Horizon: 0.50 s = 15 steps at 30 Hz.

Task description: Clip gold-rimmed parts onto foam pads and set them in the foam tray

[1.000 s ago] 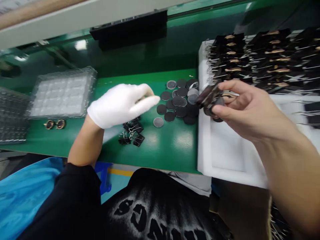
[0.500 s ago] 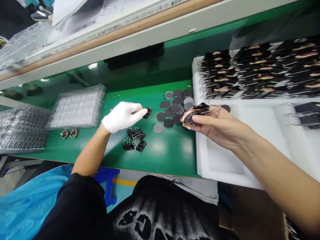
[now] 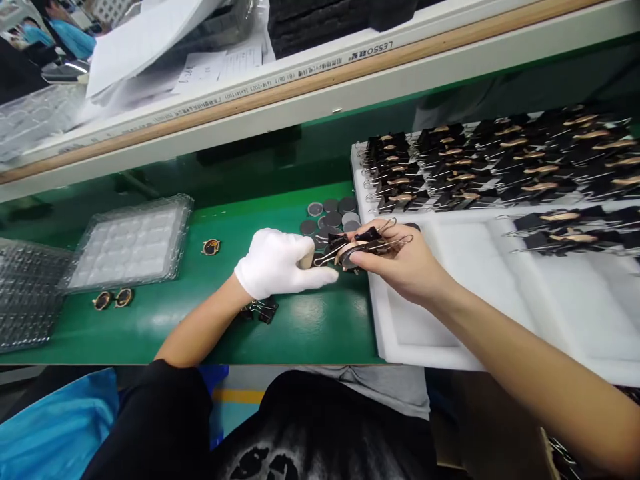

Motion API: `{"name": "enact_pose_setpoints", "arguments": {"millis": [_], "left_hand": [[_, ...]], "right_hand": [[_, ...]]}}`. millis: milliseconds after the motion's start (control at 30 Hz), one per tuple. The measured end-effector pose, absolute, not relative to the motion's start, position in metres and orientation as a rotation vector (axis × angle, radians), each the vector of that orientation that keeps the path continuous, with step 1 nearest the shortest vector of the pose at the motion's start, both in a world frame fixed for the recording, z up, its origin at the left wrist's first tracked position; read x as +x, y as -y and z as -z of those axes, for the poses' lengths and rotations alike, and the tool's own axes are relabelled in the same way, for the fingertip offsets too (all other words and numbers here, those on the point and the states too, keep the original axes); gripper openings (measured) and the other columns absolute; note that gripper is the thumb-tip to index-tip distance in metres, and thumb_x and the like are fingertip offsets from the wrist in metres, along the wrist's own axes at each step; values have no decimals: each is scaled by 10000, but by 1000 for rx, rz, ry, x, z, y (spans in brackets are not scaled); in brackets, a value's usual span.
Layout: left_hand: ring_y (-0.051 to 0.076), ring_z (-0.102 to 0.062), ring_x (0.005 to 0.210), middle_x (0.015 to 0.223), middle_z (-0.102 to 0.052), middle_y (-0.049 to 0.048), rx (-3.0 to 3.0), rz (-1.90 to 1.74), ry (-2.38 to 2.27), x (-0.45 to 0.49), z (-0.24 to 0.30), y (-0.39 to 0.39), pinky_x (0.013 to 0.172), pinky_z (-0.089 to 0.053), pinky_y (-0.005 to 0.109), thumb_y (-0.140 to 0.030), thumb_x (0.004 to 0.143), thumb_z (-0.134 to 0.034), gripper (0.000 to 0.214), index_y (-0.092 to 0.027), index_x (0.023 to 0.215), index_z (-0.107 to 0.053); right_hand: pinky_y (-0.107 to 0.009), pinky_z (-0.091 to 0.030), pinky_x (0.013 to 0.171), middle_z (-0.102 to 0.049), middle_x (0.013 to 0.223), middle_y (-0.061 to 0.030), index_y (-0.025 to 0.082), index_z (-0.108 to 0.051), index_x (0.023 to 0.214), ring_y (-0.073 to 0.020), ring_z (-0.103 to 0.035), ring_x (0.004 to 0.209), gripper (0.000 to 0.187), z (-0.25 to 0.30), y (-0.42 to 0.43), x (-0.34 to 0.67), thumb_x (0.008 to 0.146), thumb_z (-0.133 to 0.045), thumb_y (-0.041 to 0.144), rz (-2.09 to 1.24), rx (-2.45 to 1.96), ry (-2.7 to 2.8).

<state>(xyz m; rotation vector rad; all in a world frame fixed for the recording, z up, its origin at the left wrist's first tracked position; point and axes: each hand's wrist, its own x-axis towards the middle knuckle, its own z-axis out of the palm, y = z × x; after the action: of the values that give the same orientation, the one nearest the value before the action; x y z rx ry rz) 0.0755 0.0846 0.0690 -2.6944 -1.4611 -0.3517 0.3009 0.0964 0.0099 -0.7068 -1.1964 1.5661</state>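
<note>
My left hand (image 3: 277, 263), in a white glove, pinches the wire handles of a black binder clip (image 3: 336, 245). This clip is at the left side of a round rose-gold case with a grey disc (image 3: 349, 257); whether its jaws are closed on the rim I cannot tell. The case is gripped in my bare right hand (image 3: 413, 267), thumb on the disc. A second binder clip (image 3: 369, 236) is on the case's right side, its wire handles by my right fingers. Dark round discs (image 3: 331, 220) lie behind my hands. Loose binder clips (image 3: 267, 311) are partly hidden under my left wrist.
On the right a white foam tray (image 3: 440, 333) carries rows of clipped cases (image 3: 460, 160). Clear plastic trays (image 3: 130, 250) stand at the left, near small round gold cases (image 3: 113, 299). A shelf edge (image 3: 300, 87) runs across above the green table (image 3: 320, 327).
My left hand has moved right with a binder clip and brought it to the case in my right hand. The view has shifted, showing another small gold case on the table.
</note>
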Motion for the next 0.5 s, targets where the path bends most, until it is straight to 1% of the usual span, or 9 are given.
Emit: {"name": "enact_pose_setpoints", "arguments": {"millis": [100, 167, 233, 267, 300, 367, 400, 433, 500], "left_hand": [[158, -549, 512, 531, -572, -6, -2692, 350, 1631, 73, -70, -86, 556, -289, 312, -711, 839, -551, 546, -212, 616, -544], [170, -595, 561, 612, -634, -18, -2647, 372, 1747, 75, -72, -87, 580, -333, 307, -686, 828, -571, 476, -215, 797, -636], [190, -636, 616, 718, -692, -17, -2637, 346, 1792, 77, -74, -87, 597, -352, 309, -663, 829, -578, 479, -218, 987, -654], [202, -647, 634, 745, -702, -10, -2664, 304, 1786, 78, -75, -86, 595, -350, 313, -659, 833, -573, 479, -219, 1009, -647], [212, -652, 643, 744, -699, -1, -2699, 261, 1777, 78, -75, -85, 589, -343, 317, -658, 836, -567, 464, -220, 975, -639], [219, -646, 639, 681, -663, 11, -2758, 251, 1800, 78, -74, -83, 583, -345, 326, -650, 843, -564, 430, -222, 839, -601], [214, -641, 636, 653, -645, 11, -2779, 321, 1847, 79, -72, -81, 589, -365, 328, -635, 854, -563, 416, -223, 805, -584], [206, -645, 651, 660, -649, 11, -2793, 460, 1912, 81, -70, -80, 609, -401, 328, -613, 877, -555, 395, -223, 816, -585], [191, -678, 736, 799, -711, 29, -2810, 914, 2037, 87, -64, -78, 675, -486, 323, -583, 953, -490, 381, -224, 951, -618]], "right_hand": [[-285, -620, 753, -783, 987, -27, 232, -767, 909, -186, -751, 870, 292, -8, -97, 298, 710, -951, 340, -1626, -678, 1175], [-273, -619, 758, -781, 961, -16, 230, -767, 928, -167, -746, 845, 319, -8, -97, 297, 704, -958, 354, -1665, -662, 1112], [-279, -622, 762, -781, 935, -12, 223, -764, 920, -160, -742, 819, 341, -9, -97, 296, 687, -968, 365, -1697, -656, 1057], [-283, -624, 759, -780, 921, -11, 220, -760, 909, -160, -741, 809, 346, -10, -97, 295, 679, -972, 367, -1711, -652, 1040], [-287, -625, 757, -780, 907, -10, 219, -755, 902, -162, -742, 802, 350, -11, -97, 295, 674, -975, 368, -1725, -647, 1031], [-304, -633, 762, -782, 898, -12, 218, -744, 898, -170, -747, 802, 361, -11, -96, 295, 668, -976, 373, -1747, -638, 1020], [-315, -637, 769, -783, 898, -14, 217, -738, 899, -177, -752, 806, 365, -11, -96, 294, 670, -973, 378, -1752, -636, 1019], [-325, -642, 773, -783, 892, -15, 218, -733, 903, -182, -756, 805, 368, -9, -95, 293, 674, -970, 381, -1748, -639, 1021], [-328, -648, 761, -782, 882, -9, 224, -722, 906, -184, -763, 789, 359, -7, -94, 289, 684, -960, 375, -1671, -654, 1022]]}}
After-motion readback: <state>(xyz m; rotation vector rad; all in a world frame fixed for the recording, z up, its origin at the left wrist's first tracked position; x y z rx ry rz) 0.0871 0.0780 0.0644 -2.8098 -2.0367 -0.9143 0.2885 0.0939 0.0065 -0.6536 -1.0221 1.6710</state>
